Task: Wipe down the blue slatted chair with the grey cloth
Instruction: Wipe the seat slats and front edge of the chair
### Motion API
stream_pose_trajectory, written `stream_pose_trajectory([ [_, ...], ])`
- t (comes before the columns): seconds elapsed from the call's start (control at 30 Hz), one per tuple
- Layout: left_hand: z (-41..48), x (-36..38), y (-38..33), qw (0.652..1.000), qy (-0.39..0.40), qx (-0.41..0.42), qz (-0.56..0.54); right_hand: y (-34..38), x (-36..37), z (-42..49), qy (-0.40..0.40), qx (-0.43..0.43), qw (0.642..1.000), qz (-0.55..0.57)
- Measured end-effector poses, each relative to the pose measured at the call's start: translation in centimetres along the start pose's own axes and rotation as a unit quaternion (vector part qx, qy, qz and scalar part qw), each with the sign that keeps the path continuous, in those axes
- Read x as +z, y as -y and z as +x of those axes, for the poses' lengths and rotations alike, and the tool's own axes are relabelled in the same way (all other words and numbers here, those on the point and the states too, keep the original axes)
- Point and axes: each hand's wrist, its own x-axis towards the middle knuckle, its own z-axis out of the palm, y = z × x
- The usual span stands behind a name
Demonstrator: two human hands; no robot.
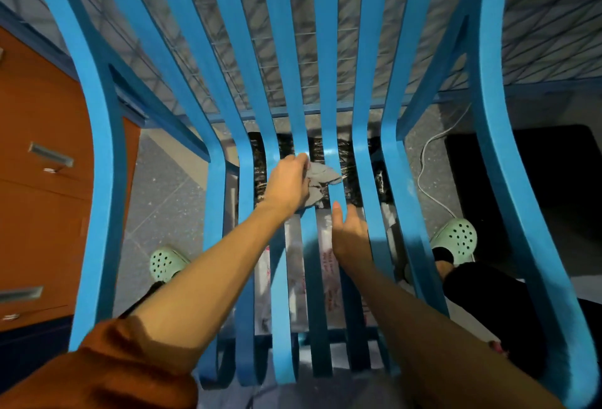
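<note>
The blue slatted chair (329, 89) fills the view, its curved slats running from the top down towards me. My left hand (288, 184) grips the crumpled grey cloth (321, 180) and holds it against the middle slats where the back bends into the seat. My right hand (350, 232) lies just below and to the right, fingers straight, resting on a seat slat and partly hidden between slats. An orange sleeve covers my left upper arm.
An orange cabinet (42, 180) with metal handles stands at the left. A white cable (430, 174) runs over the grey floor at the right. My feet in pale green clogs (164, 263) (456, 239) stand either side of the chair. Wrapped packages lie under the seat.
</note>
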Motion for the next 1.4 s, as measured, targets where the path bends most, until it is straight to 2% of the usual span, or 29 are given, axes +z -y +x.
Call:
stream_pose_trajectory([
  [0.13,-7.0,0.2,0.1,0.999,0.015,0.005,-0.038,2.2,-1.8,-1.3,0.014,0.010,0.998,0.065],
  [0.2,-10.1,-0.2,-0.7,0.996,0.078,0.026,-0.030,2.2,-1.6,-1.0,-0.010,0.049,0.993,0.108],
  [0.3,-12.3,-1.5,-1.4,0.985,0.160,0.042,-0.052,2.5,-1.3,-1.4,-0.021,0.057,0.993,0.105],
  [0.4,-10.0,-2.6,-1.0,0.991,0.106,0.028,-0.081,2.0,-1.0,-1.0,-0.012,0.051,0.993,0.110],
  [0.47,-6.5,-3.3,-0.9,0.994,0.048,0.022,-0.096,2.4,-1.2,-1.0,0.009,0.089,0.986,0.137],
  [0.53,-2.1,-4.1,-1.0,0.995,-0.014,0.018,-0.095,3.1,-1.4,-1.5,-0.038,0.057,0.985,0.157],
  [0.57,0.0,-4.3,-1.0,0.996,-0.035,0.016,-0.083,2.8,-1.1,-1.8,-0.004,0.034,0.987,0.159],
  [0.6,1.7,-4.3,-0.9,0.997,-0.045,0.016,-0.064,1.7,-0.4,-1.4,-0.037,0.000,0.988,0.150],
  [0.63,3.1,-3.9,-0.8,0.998,-0.041,0.018,-0.036,1.2,-0.5,-1.1,-0.069,-0.017,0.984,0.161],
  [0.67,4.0,-3.5,-0.7,0.999,-0.024,0.023,-0.002,0.9,-0.4,-0.9,-0.069,-0.024,0.983,0.171],
  [0.73,4.5,-2.1,-0.3,0.998,0.021,0.025,0.056,1.0,-0.4,-0.5,0.015,0.046,0.974,0.220],
  [0.8,3.8,-1.0,0.1,0.997,0.025,0.024,0.066,1.4,-0.6,-0.3,0.024,0.052,0.982,0.180],
  [0.87,3.3,-0.6,0.4,0.998,0.008,0.020,0.051,1.7,-0.8,-0.8,0.031,-0.006,0.992,0.119],
  [0.9,2.9,-0.6,0.5,0.999,0.001,0.016,0.044,1.7,-0.8,-0.7,-0.019,0.007,0.997,0.080],
  [0.93,2.4,-0.7,0.6,0.999,-0.003,0.010,0.037,1.5,-0.3,-0.6,-0.022,0.019,0.995,0.094],
  [1.0,0.7,-0.6,0.8,1.000,0.003,0.000,0.025,1.4,0.0,-0.6,-0.046,0.001,0.999,0.025],
  [1.03,-0.6,-0.5,0.6,1.000,0.007,0.000,0.019,1.4,-0.3,-0.8,-0.040,-0.009,0.999,0.025],
  [1.07,-2.0,-0.4,0.4,1.000,0.012,0.002,0.012,1.4,-0.5,-0.9,-0.017,0.005,0.997,0.079],
  [1.1,-3.4,-0.4,0.0,1.000,0.018,0.006,0.004,1.8,-1.0,-0.8,-0.018,0.025,0.996,0.081],
  [1.13,-4.7,-0.3,-0.3,1.000,0.026,0.006,-0.004,1.9,-0.7,-0.9,0.025,0.048,0.995,0.089],
  [1.17,-6.1,-0.3,-0.7,0.999,0.034,0.002,-0.013,1.1,0.1,-0.8,-0.033,0.018,0.998,0.049],
  [1.23,-8.7,-0.3,-1.3,0.998,0.047,-0.011,-0.030,2.0,-0.5,-0.7,-0.016,0.104,0.978,0.179],
  [1.3,-11.2,-0.1,-1.7,0.997,0.062,-0.017,-0.044,2.3,-0.9,-0.8,0.015,0.139,0.975,0.172],
  [1.4,-14.9,0.3,-2.3,0.991,0.076,-0.029,-0.104,2.7,-1.5,-0.9,0.043,0.135,0.980,0.142],
])
